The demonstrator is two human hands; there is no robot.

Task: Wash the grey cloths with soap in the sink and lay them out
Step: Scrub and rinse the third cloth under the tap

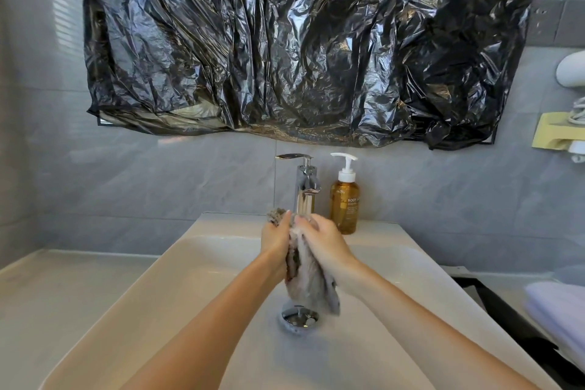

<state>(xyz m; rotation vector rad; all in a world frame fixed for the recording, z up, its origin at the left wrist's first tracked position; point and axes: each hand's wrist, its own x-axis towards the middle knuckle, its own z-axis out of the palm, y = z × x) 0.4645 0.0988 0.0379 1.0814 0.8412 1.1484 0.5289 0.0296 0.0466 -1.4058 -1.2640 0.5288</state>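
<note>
A wet grey cloth (308, 282) hangs bunched between both hands over the white sink (196, 266), above the chrome drain plug (299, 317). My left hand (274, 239) grips its upper left part, where a tuft of cloth sticks out above the fingers. My right hand (323, 242) grips it from the right, fingers curled into the fabric. The hands are pressed close together just in front of the chrome tap (304, 187). An amber pump bottle of soap (345, 198) stands on the sink's back ledge, right of the tap.
A crumpled black plastic sheet (304, 41) covers the wall above the tap. Folded pale cloth (560, 310) lies on the counter at the right, beside a black edge. White countertop (47, 291) extends to the left of the sink. Wall fittings sit at the far right.
</note>
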